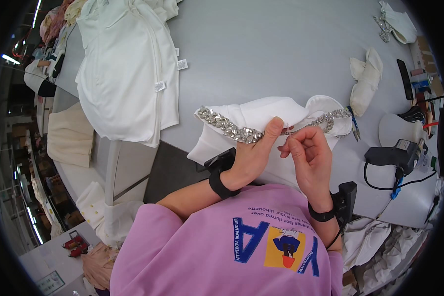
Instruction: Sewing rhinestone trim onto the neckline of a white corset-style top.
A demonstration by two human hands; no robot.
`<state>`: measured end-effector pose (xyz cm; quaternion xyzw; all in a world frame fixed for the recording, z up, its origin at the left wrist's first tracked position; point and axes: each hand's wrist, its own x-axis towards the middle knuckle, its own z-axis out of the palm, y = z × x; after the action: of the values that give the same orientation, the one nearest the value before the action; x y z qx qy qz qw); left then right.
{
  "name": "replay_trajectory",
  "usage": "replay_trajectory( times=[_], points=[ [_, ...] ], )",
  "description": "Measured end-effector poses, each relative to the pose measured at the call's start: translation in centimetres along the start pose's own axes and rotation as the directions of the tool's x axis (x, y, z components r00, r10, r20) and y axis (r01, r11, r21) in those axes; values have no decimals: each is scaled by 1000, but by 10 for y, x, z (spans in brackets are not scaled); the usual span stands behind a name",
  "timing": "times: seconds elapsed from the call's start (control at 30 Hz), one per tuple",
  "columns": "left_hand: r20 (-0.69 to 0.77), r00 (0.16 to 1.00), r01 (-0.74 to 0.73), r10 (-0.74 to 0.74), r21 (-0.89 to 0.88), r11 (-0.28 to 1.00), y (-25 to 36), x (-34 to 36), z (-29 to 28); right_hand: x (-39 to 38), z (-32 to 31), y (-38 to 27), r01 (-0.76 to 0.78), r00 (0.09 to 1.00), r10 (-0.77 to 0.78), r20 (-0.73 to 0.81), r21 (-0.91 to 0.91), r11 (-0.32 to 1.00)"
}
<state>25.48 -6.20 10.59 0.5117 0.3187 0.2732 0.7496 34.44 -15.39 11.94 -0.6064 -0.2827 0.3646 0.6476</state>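
Note:
A white garment piece (269,108) edged with a band of silvery rhinestones (228,126) lies bunched in front of me at the table's edge. My left hand (252,157) grips it, thumb on top along the jewelled band and fingers hidden beneath the cloth. Close beside that thumb, my right hand (311,157) is closed in a pinch at the band; what lies between its fingertips is too small to make out. The band carries on past my right hand to the garment's right end, where small thread snips (354,124) rest.
White garments (126,74) with small labels lie piled at the left of the grey table (261,44). On the right are a rolled white cloth (367,83), a dark, narrow object (405,79) and a black device (392,157) with a cable. Beige fabric (70,135) hangs at the left.

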Motion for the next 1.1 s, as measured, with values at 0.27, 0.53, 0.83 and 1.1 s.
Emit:
replay_trajectory(
  times=[0.27, 0.53, 0.83, 1.1],
  points=[
    [36, 999, -11, 11, 8, 1000, 1, 3, -2, -3, -8, -5, -354, 924, 337, 181, 68, 933],
    [-58, 997, -40, 43, 52, 998, 3, -1, 7, 1, 4, -12, -243, 968, 250, -17, 185, 952],
    [-73, 997, -34, 39, 68, 997, 1, -2, 7, -3, -8, -2, -78, 996, 72, 53, 126, 989],
    [-66, 983, 173, -173, 3, 985, 9, -7, 11, -2, 7, 2, 25, 998, -45, 38, 413, 910]
  ],
)
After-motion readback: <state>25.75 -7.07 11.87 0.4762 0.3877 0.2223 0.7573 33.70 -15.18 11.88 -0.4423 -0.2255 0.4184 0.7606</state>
